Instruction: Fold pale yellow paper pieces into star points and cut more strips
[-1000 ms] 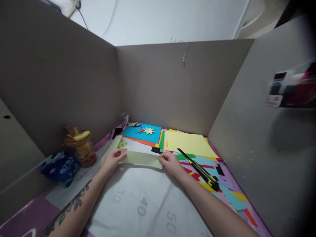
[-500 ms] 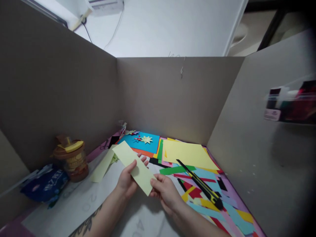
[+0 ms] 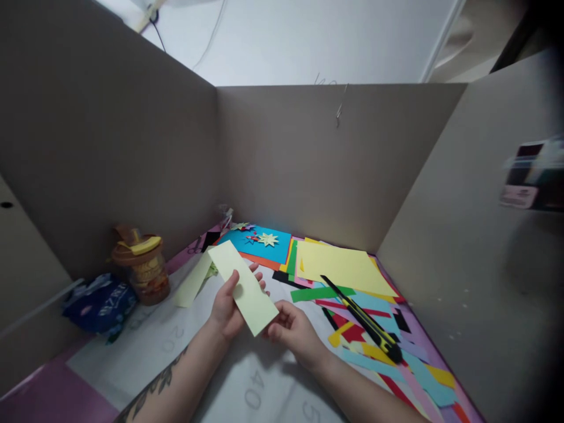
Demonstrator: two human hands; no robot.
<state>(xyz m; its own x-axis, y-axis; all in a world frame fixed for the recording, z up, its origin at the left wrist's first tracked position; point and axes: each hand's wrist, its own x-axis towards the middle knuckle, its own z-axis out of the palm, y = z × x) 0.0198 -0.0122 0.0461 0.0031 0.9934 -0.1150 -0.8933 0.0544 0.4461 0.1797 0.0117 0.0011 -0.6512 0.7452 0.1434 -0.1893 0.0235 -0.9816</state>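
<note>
A pale yellow-green paper strip (image 3: 244, 288) is held slanted above the white sheet. My left hand (image 3: 230, 305) grips it, thumb on top and fingers behind. My right hand (image 3: 293, 333) is at the strip's lower right corner with curled fingers, partly behind the paper's edge; whether it pinches the paper is hidden. Another pale green strip (image 3: 192, 283) lies to the left. Paper stars (image 3: 268, 239) rest on a blue sheet (image 3: 282, 253) at the back. A black and yellow cutter knife (image 3: 368, 323) lies on coloured scraps to the right.
A brown cup with a yellow lid part (image 3: 147, 270) and a blue packet (image 3: 101, 305) stand at the left. Yellow sheets (image 3: 339, 262) are stacked at the back. Grey panels (image 3: 299, 158) surround the table on its back and sides.
My right thumb has come off the top of the strip, and that hand has turned below its corner. My left hand keeps hold. The view has shifted slightly.
</note>
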